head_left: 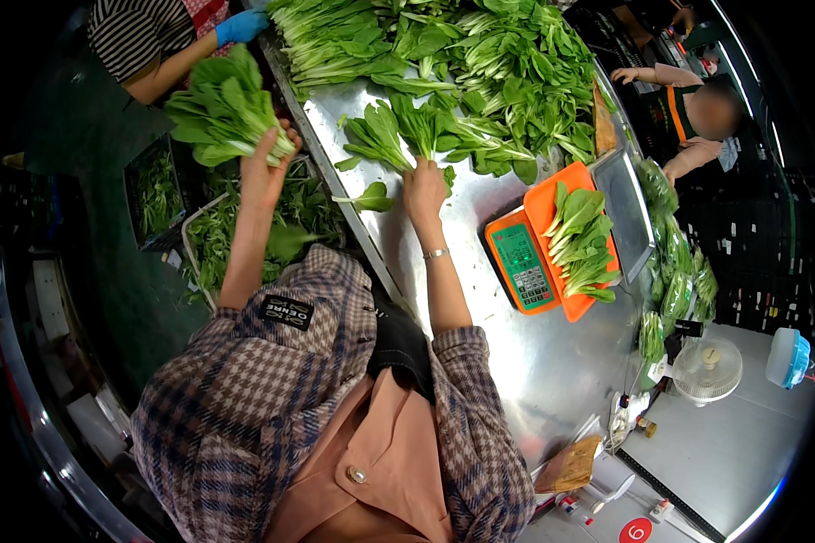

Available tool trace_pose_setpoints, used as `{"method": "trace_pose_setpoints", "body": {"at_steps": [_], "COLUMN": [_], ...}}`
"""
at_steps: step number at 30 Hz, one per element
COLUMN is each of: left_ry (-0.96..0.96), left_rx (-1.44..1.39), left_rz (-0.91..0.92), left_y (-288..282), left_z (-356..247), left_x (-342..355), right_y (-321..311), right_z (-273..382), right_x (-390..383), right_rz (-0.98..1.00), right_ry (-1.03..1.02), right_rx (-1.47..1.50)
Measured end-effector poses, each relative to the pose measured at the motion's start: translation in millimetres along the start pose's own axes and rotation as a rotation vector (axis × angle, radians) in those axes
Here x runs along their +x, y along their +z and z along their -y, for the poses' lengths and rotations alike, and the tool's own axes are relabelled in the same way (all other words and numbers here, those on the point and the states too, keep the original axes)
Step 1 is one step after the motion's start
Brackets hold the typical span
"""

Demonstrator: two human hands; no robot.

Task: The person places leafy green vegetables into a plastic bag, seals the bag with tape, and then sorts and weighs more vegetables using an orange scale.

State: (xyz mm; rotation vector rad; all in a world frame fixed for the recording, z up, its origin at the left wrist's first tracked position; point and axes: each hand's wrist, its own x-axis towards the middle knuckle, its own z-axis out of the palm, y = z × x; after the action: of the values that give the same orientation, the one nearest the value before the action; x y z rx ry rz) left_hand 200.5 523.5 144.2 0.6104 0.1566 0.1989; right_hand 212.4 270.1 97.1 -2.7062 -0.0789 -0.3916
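Note:
My left hand [272,154] grips the white stems of a leafy green bunch [219,104], raised over the left edge of the steel table. My right hand [423,185] has its fingers closed around the stem ends of small greens [420,127] lying on the tabletop [453,362]. A loose leaf [374,197] lies just left of that hand. A big pile of similar greens [507,77] covers the table's far end. To the right, an orange scale [518,258] carries an orange tray [536,190] with some greens [578,235] on it.
Left and below the table are two crates of greens [154,195] [213,244]. A co-worker's blue-gloved hand [240,25] is at upper left; another person [670,113] works across the table. Bagged greens [677,285], a fan [708,369] and a lidded blue container [788,357] are at right.

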Motion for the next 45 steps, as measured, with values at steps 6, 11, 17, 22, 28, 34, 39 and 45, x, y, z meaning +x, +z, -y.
{"method": "trace_pose_setpoints", "body": {"at_steps": [6, 11, 17, 22, 28, 34, 39, 45], "left_ry": [-0.181, -0.215, -0.342, -0.428, -0.387, -0.364, -0.301, -0.086], "left_rx": [0.139, 0.171, 0.257, 0.212, 0.252, 0.290, 0.361, 0.062], "left_rz": [-0.014, -0.012, 0.044, 0.118, 0.103, 0.099, 0.020, -0.162], "left_y": [14, 16, 21, 20, 17, 26, 22, 5], "left_z": [39, 47, 66, 72, 74, 69, 59, 18], "left_x": [-18, -24, -30, -35, -34, -34, -27, 1], "right_y": [8, -18, -35, -46, -49, -31, -22, -27], "right_z": [-15, 12, 38, 61, 60, 72, 78, 55], "right_x": [4, -2, -6, -9, -8, -16, -20, -8], "right_rz": [0.355, 0.380, 0.291, 0.365, 0.450, 0.176, 0.088, -0.063], "right_ry": [0.396, 0.677, 0.316, 0.252, 0.274, 0.260, 0.352, 0.344], "right_rx": [0.900, 1.637, 1.339, 1.111, 1.123, 1.076, 1.331, 1.322]}}
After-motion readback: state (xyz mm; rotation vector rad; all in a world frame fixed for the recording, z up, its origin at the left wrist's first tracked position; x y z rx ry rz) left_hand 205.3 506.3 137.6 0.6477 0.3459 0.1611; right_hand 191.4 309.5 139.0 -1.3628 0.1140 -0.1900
